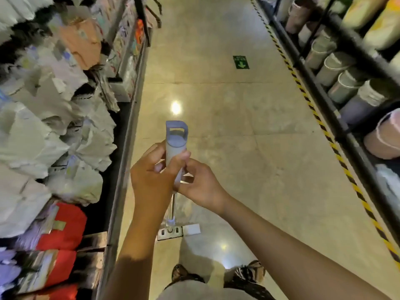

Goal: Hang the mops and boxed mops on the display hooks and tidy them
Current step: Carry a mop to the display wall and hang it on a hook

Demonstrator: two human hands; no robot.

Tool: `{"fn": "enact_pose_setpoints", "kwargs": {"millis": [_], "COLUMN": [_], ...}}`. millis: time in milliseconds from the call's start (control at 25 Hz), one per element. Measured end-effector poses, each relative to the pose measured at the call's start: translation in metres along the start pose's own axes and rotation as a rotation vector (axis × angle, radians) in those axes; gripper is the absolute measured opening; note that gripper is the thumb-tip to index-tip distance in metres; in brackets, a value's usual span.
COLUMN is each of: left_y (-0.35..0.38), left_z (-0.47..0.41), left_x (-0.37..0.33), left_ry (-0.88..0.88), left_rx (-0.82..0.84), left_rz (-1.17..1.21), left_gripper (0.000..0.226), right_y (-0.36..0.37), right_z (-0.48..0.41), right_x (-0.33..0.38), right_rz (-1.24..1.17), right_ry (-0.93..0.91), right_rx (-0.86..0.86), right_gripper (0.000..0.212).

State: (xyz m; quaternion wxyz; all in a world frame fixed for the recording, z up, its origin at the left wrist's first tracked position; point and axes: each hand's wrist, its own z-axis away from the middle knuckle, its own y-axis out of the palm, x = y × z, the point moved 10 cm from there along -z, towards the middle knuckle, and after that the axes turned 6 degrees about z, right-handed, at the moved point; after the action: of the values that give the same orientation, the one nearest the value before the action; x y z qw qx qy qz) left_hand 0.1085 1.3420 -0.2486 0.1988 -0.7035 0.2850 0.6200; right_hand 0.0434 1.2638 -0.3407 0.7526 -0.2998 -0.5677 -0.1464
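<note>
Standing upright, the mop [176, 140] has both hands curled round its pale handle: left hand [151, 176] just under the blue-grey looped cap, right hand [201, 185] slightly lower; its flat head rests on the floor [238, 148] by the feet

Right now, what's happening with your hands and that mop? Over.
Left hand and right hand both gripping the mop handle. Mop upright, mop head on the floor, not yet hung. Stocked shelf close on the left.
</note>
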Motion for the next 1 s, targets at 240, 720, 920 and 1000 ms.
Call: {"fn": "enact_pose_setpoints", "kwargs": {"millis": [240,720,920,1000], "left_y": [0.182,0.496,0.586,0.621], "left_z": [0.020,0.134,0.181,0.201], "left_x": [0.003,0.010,0.012,0.015], "left_ry": [0.032,-0.056,-0.072,-0.104], "left_rx": [0.281,0.675,0.876,0.974], "left_rz": [0.022,0.144,0.196,0.210], "left_gripper": [0.040,0.030,0.035,0.019], "right_y": [-0.178,-0.457,-0.520,-0.541], "right_z": [0.060,0.236,0.305,0.331], "right_x": [-0.052,-0.164,-0.195,-0.209], "right_rz": [-0.026,-0.063,-0.060,-0.057], "right_ry": [0.025,0.157,0.236,0.287], "right_rx": [-0.280,-0.766,-0.941,-1.015], "right_gripper": [0.028,0.025,0.028,0.026]}}
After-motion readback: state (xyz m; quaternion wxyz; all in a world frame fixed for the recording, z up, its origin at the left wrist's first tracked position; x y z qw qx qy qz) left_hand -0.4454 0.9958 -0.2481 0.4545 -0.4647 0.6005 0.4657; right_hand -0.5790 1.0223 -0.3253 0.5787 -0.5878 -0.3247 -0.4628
